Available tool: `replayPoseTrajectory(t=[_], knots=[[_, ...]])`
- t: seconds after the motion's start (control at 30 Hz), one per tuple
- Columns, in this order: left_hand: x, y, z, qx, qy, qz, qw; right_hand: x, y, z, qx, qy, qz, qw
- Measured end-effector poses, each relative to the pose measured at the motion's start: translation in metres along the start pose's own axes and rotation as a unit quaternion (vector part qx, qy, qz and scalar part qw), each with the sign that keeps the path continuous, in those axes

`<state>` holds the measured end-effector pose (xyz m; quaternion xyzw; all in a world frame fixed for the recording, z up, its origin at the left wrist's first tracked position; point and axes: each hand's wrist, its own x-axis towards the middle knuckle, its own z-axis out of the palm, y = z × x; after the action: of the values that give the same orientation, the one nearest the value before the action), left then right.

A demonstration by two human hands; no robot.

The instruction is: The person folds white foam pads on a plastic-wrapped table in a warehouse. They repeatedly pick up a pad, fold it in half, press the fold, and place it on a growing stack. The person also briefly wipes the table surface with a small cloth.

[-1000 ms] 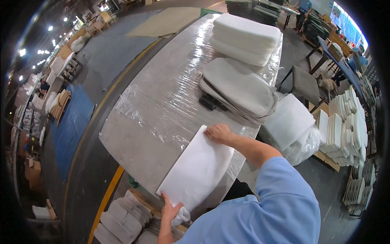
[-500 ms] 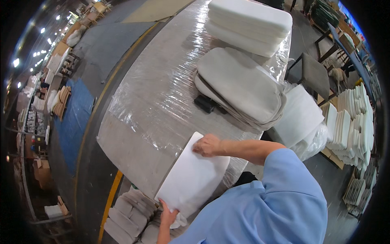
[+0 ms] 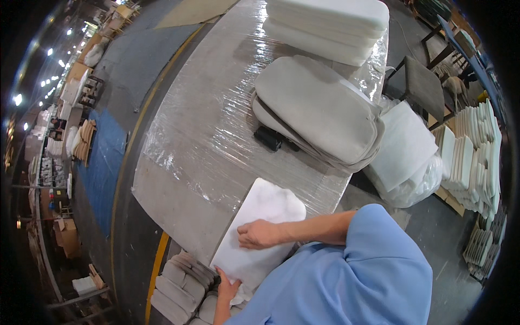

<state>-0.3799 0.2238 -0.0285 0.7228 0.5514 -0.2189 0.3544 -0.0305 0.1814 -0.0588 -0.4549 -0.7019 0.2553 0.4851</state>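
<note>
A white seat-shaped foam pad (image 3: 271, 208) lies at the near edge of the plastic-wrapped table (image 3: 184, 146), its long straight side to the left. My left hand (image 3: 226, 287) grips the pad's near end, and loose white wrapping (image 3: 245, 294) bunches beside it. Across the middle of the pad, my right hand (image 3: 259, 234) rests with its fingers curled in. What they hold, if anything, is hidden. Beyond the pad is a pile of grey fabric seat covers (image 3: 317, 111), with a small black object (image 3: 268, 138) at its left edge.
White foam pads (image 3: 330, 27) are stacked at the table's far end. Grey padded pieces (image 3: 181, 284) sit below its near left corner. To the right stand a plastic bag with white sheets (image 3: 403, 149), a dark grey chair (image 3: 420, 86) and piled white pads (image 3: 474, 157).
My right hand has slid from the pad's far end toward me, to its middle. My left hand keeps its hold on the near end. The view has shifted slightly.
</note>
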Motion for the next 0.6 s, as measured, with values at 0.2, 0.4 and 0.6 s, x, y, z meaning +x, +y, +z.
replayPoseTrajectory(t=[0.2, 0.4, 0.6], knots=[[-0.005, -0.004, 0.006, -0.027, 0.025, 0.033, 0.999, -0.056, -0.016, -0.055, 0.067, 0.015, 0.254, 0.965], [-0.003, -0.009, 0.004, -0.036, 0.021, 0.034, 0.999, -0.067, 0.010, -0.137, -0.227, -0.038, 0.524, 0.820], [-0.004, -0.013, 0.006, -0.035, 0.017, 0.016, 0.999, -0.058, 0.030, -0.116, -0.241, -0.076, 0.455, 0.854]])
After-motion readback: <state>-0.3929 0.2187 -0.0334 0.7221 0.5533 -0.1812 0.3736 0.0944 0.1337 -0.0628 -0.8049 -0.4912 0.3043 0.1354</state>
